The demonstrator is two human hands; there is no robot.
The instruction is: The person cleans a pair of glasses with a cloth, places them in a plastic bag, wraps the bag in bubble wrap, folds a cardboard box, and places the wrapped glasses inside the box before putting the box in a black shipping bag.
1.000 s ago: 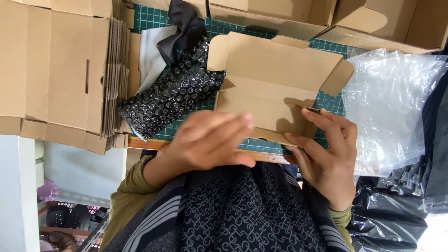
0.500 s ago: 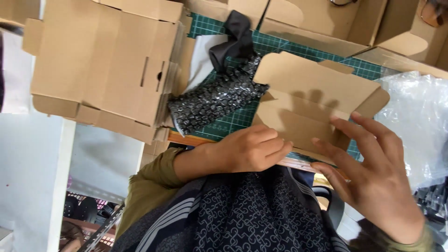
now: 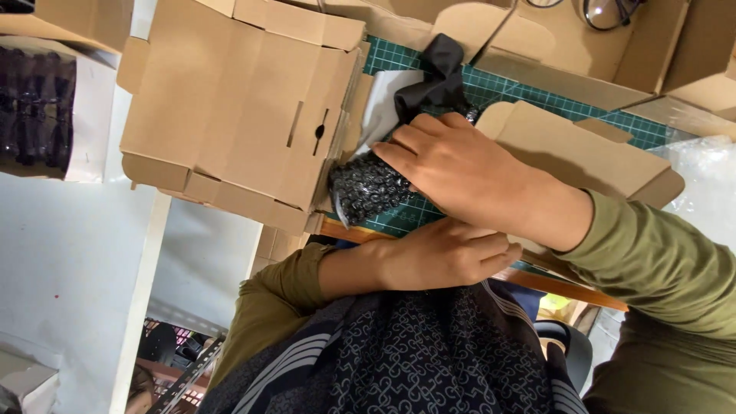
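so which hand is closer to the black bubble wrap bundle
Right. The right hand lies on the black bubble wrap bundle, fingers across it. The left hand sits at the table's near edge, apart from it.

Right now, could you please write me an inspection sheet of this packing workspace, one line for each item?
Surface: green gridded cutting mat with a wooden front edge, mostly covered.
Job's things: black bubble-wrapped bundle lying on the mat; open brown cardboard mailer box beside it.
Clutter: stack of flat brown cardboard boxes; clear plastic wrap; pair of glasses.
Grippers: right hand reaches across and lies on the bundle; left hand rests curled at the mat's near edge, and whether it holds anything cannot be told.
Cables: nothing seen.
Surroundings: white wall, metal shelving low down.
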